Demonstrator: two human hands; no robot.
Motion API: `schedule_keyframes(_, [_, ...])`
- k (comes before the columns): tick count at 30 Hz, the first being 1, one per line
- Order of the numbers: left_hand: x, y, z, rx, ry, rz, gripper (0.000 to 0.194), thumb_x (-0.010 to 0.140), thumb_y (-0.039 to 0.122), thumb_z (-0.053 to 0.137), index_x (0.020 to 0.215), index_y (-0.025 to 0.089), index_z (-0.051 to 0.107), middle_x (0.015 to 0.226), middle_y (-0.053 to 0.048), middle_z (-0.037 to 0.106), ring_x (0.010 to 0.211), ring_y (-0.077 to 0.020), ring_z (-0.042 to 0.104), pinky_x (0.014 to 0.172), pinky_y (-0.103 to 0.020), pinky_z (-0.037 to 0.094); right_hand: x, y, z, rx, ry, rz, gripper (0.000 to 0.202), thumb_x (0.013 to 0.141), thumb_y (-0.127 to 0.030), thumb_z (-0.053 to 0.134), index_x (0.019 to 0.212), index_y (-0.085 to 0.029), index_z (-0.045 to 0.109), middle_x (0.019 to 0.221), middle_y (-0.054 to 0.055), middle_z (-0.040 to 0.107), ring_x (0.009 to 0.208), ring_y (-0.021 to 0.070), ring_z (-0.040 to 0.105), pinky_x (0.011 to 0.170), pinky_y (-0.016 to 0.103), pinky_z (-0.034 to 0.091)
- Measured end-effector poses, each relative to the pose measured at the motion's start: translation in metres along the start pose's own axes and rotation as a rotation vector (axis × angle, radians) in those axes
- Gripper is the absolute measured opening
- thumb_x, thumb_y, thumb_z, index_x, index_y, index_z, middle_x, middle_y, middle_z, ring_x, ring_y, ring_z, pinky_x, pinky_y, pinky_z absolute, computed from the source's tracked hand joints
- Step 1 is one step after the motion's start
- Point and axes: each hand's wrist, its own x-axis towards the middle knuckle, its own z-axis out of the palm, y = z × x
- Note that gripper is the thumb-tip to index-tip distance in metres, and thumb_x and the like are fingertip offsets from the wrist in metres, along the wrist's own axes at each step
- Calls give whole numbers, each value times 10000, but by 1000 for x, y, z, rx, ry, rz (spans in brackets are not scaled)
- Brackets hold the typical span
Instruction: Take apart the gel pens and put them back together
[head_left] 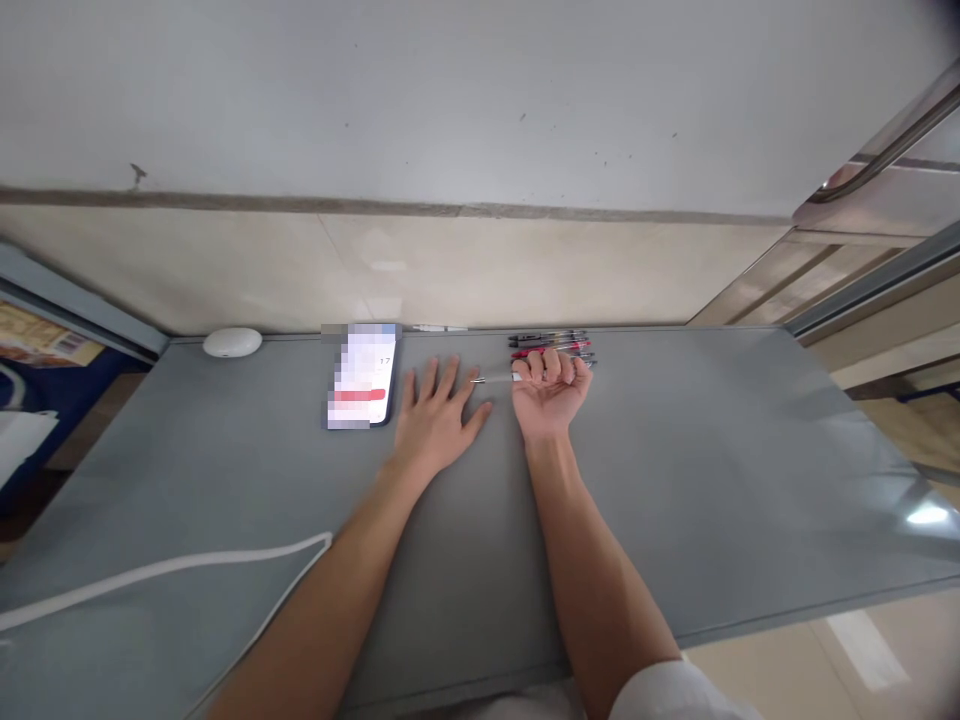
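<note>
My left hand [435,425] lies flat on the grey table with its fingers spread and nothing in it. Close to its index finger is the silver tip of a pen [495,379] with a clear, whitish barrel. The pen's other end runs into my right hand [551,395], which is turned palm up with the fingers curled over it; that end is hidden. Just behind the right hand lie several pens [547,340], dark ones and a red one, side by side and partly covered by the fingers.
A phone [364,380] with a lit screen lies left of my left hand. Farther left is a white oval object [232,343]. A white cable [187,562] crosses the table's left front. A thin whitish item [440,328] lies at the back edge, against the wall [480,265].
</note>
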Motion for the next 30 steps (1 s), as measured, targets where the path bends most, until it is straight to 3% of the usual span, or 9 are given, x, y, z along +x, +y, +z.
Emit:
schedule_keyframes(6, [0, -2, 3, -13, 33, 12, 572, 937, 525, 385, 1434, 246, 437, 1527, -88, 365, 1415, -353, 281, 1144, -588, 162, -1, 0, 2, -97, 32, -34, 491, 887, -566, 399, 588, -218, 226, 572, -61, 206, 506, 116, 261, 496, 273, 324])
schedule_keyframes(14, [0, -1, 1, -30, 61, 13, 553, 935, 506, 405, 1416, 240, 461, 1507, -95, 398, 1406, -356, 299, 1137, -585, 186, -3, 0, 3, -189, 71, -59, 491, 898, -598, 355, 592, -224, 264, 576, -59, 197, 510, 128, 254, 499, 280, 318])
schedule_keyframes(18, [0, 0, -2, -59, 128, 34, 517, 947, 446, 408, 1401, 208, 478, 1449, -119, 472, 1363, -331, 379, 1135, -540, 235, -5, 1, 4, -188, 61, -46, 501, 890, -622, 352, 595, -225, 269, 575, -60, 199, 510, 127, 249, 496, 277, 315])
schedule_keyframes(23, [2, 2, -5, -113, 210, 133, 424, 966, 352, 408, 1332, 180, 535, 1326, -109, 578, 1212, -266, 523, 1082, -420, 353, -10, 4, 7, -201, 45, -19, 499, 882, -640, 364, 609, -227, 301, 575, -63, 214, 508, 123, 252, 486, 266, 309])
schedule_keyframes(30, [3, 1, -5, -164, 235, 233, 283, 980, 264, 403, 1095, 195, 652, 1058, -81, 696, 1000, -230, 613, 914, -372, 454, -16, 3, 10, -288, 45, -11, 442, 885, -610, 387, 649, -237, 380, 572, -59, 294, 528, 130, 359, 541, 286, 407])
